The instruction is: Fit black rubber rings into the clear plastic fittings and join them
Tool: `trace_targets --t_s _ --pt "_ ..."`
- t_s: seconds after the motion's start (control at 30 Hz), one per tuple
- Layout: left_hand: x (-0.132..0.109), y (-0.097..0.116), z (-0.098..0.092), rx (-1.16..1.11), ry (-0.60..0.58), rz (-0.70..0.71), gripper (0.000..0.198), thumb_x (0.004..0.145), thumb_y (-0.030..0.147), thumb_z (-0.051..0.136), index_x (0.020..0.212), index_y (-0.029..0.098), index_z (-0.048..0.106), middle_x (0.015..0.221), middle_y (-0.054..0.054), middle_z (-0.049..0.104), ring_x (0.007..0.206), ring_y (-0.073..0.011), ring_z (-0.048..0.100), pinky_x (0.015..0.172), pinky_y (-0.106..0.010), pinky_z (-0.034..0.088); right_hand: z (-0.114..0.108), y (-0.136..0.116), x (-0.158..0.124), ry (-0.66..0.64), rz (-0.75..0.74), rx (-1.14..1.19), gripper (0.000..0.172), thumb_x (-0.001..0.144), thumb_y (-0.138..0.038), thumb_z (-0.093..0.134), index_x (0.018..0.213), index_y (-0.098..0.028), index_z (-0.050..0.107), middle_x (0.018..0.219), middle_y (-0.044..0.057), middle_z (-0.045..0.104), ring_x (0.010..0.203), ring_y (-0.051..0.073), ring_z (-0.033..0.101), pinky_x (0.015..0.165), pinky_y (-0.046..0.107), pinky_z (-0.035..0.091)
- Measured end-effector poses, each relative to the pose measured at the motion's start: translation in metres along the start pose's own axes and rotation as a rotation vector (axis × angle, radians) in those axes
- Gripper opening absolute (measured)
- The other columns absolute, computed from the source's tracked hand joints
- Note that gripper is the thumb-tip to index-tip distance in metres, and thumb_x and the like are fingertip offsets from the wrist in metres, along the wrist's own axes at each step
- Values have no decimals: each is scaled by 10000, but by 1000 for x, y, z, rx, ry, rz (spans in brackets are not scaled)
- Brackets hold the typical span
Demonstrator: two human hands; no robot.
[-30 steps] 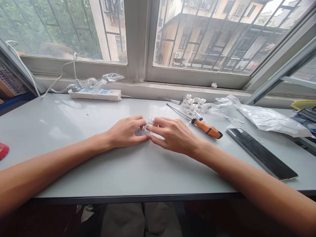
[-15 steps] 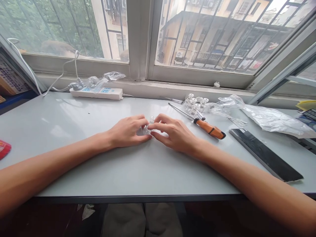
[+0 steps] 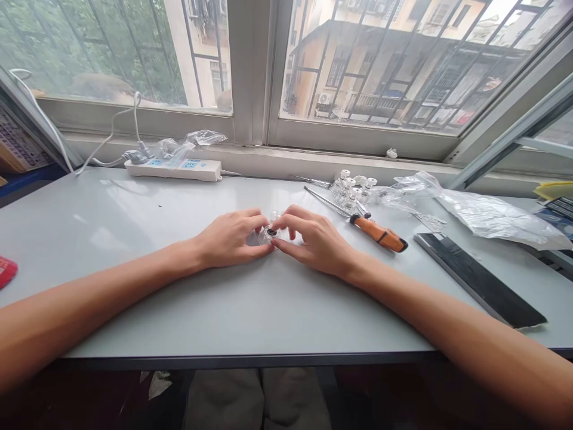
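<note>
A small clear round piece (image 3: 265,238) with a dark spot in its middle sits on the table between my hands. My left hand (image 3: 233,237) is closed around its left side, thumb in front and fingers behind. The fingertips of my right hand (image 3: 311,239) pinch at its right side and top; they partly cover it. Just behind the fingers, another clear part (image 3: 276,215) shows, and I cannot tell whether it is joined to the first. Several clear knob-like pieces (image 3: 351,190) stand in a cluster at the back, right of my hands.
An orange-handled screwdriver (image 3: 379,233) lies beyond my right hand, near a thin metal tool (image 3: 311,180). Farther right are a black phone (image 3: 478,278) and a plastic bag (image 3: 501,218). A white power strip (image 3: 174,169) sits by the window, and a red object (image 3: 6,272) at the left edge.
My right fingers have shifted slightly on the clear piece, and its dark middle now shows. My left hand keeps its hold. The view has moved slightly.
</note>
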State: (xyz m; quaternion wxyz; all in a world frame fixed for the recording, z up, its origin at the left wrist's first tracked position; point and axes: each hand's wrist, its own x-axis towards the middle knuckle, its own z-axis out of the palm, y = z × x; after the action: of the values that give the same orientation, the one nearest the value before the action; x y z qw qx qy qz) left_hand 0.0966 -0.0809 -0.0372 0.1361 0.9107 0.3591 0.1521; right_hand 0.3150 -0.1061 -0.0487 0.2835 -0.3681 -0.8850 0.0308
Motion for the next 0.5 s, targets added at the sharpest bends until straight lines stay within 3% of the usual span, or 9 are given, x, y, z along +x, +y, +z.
trace_targets --t_s 0.13,0.5 --pt "0 0 0 -2 3 -10 348 882 504 512 949 189 645 958 -36 610 755 -177 577 661 -302 422 -1 1 0 17 -23 -41 93 928 -287 656 936 -194 659 981 11 603 661 88 528 615 237 357" --pt "0 1 -1 1 9 -9 341 876 501 510 917 190 645 931 -39 607 757 -183 584 658 -302 429 -4 -3 3 -129 54 4 99 936 -240 603 1010 -218 666 958 6 600 684 103 519 650 245 348"
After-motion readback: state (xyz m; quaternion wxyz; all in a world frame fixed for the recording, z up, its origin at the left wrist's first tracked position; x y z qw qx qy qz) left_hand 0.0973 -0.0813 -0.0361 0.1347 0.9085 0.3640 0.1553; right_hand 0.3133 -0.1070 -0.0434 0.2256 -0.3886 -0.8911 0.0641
